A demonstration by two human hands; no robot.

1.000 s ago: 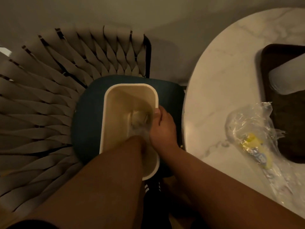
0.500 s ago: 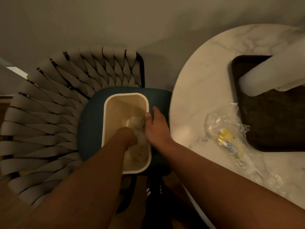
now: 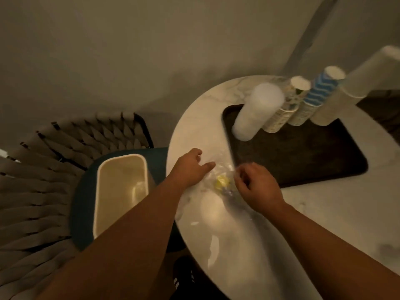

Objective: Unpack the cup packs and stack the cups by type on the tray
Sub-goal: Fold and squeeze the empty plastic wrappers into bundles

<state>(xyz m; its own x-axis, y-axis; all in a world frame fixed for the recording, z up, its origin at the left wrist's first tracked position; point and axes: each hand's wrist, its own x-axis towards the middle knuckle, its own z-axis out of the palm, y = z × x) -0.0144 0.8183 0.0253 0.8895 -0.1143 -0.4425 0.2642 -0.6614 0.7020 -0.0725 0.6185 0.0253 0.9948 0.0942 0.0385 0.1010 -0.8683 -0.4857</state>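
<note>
1. Clear plastic wrapper (image 3: 220, 180), with a yellow label, lies at frame centre on the marble table (image 3: 249, 245), between both hands.
2. Left hand (image 3: 190, 169): fingers relaxed, touching the wrapper's left edge.
3. Right hand (image 3: 257, 187): fingers curled, pinching the wrapper.
4. Cup stacks (image 3: 281, 107) stand on the dark tray (image 3: 303, 156), upper right.

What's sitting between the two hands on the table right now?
In the head view, the crumpled clear wrapper with a yellow label lies on the marble table between the left hand and right hand.

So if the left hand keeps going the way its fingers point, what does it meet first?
Probably the clear plastic wrapper lying on the table; the left hand has its fingertips already at its edge. Blur leaves contact unclear.
</note>
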